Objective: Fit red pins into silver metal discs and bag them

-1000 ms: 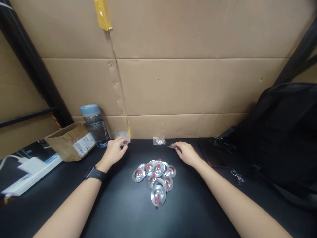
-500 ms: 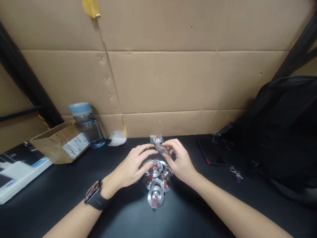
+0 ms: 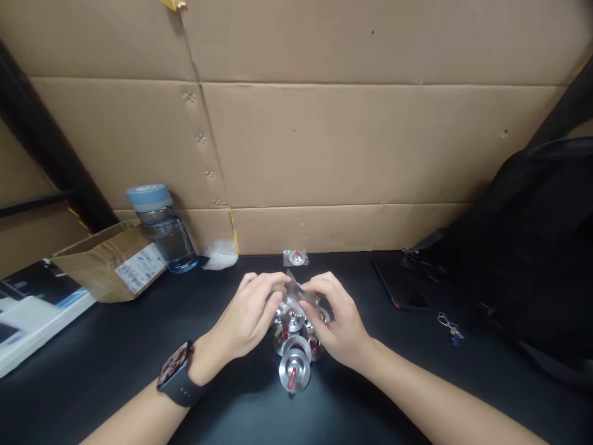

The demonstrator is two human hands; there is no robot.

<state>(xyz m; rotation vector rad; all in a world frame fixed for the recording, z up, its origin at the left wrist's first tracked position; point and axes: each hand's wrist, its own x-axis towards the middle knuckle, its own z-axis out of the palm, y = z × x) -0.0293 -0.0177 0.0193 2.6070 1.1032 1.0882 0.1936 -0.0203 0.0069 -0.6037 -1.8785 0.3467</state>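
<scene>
Head view: clear packet (image 3: 309,298) in the right hand (image 3: 340,318), at the far side of the metal discs (image 3: 295,371)

The right hand pinches the packet between its thumb and fingers. The left hand (image 3: 252,312) is curled, its forefinger tip at the packet's near-left corner; whether it also grips there, I cannot tell. Together the hands screen part of what lies beneath: the discs sit in an overlapping heap on the black counter (image 3: 241,411), several with a red piece on top, and those on the left and right flanks are partly covered by fingers. The nearest disc lies in plain sight, lapping the one behind it. A dark watch (image 3: 178,374) is strapped on the left wrist.

Beyond the hands, a wrapped disc (image 3: 296,257) lies in clear film close to the cardboard wall (image 3: 352,145), which closes off the back. To its left, crumpled translucent plastic (image 3: 221,254) rests near the foot of that wall. Next comes a blue-lidded bottle (image 3: 163,232), standing against a brown paper bag (image 3: 99,266) with a white label (image 3: 140,267). A white item (image 3: 55,329) with a blue edge runs out of frame on the left; what it is stays unclear.

On the right, a flat dark slab (image 3: 402,284) lies near a small tangle of cord (image 3: 450,329), and a bulky black bag (image 3: 546,241) takes up that end of the counter.
</scene>
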